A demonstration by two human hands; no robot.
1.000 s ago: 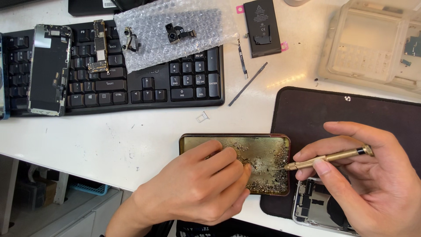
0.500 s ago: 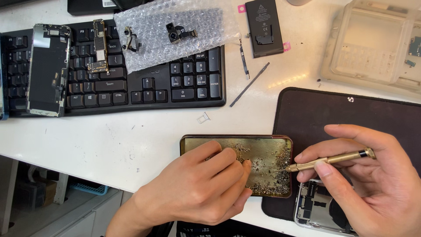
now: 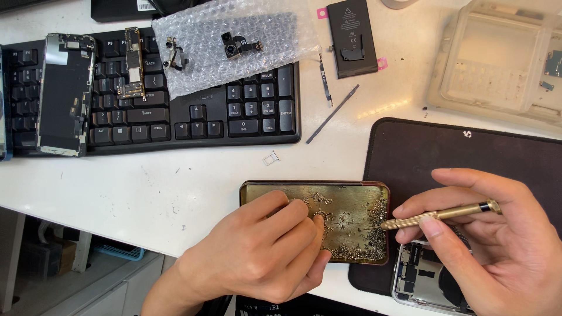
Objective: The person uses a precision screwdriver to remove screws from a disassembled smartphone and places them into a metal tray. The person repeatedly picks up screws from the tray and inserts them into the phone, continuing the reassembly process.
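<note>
A flat gold-coloured metal tray (image 3: 275,192) with many tiny screws lies at the white table's front edge. My left hand (image 3: 257,257) rests on its left half, fingertips touching the tray surface. My right hand (image 3: 497,240) grips a thin brass screwdriver (image 3: 445,215), its tip pointing left into the screws at the tray's right end. Under my right hand lies an opened phone frame (image 3: 424,278), partly hidden.
A black mat (image 3: 445,152) lies under the tray's right end. Behind are a black keyboard (image 3: 234,111) carrying a phone screen (image 3: 61,93), a circuit board (image 3: 133,64) and bubble wrap (image 3: 234,41) with camera modules. A battery (image 3: 353,38), a thin black rod (image 3: 331,114) and a clear plastic tray (image 3: 497,64) sit farther back.
Both hands stay almost in place; the screwdriver tip stays at the screws in the tray's right end. Nothing else has moved.
</note>
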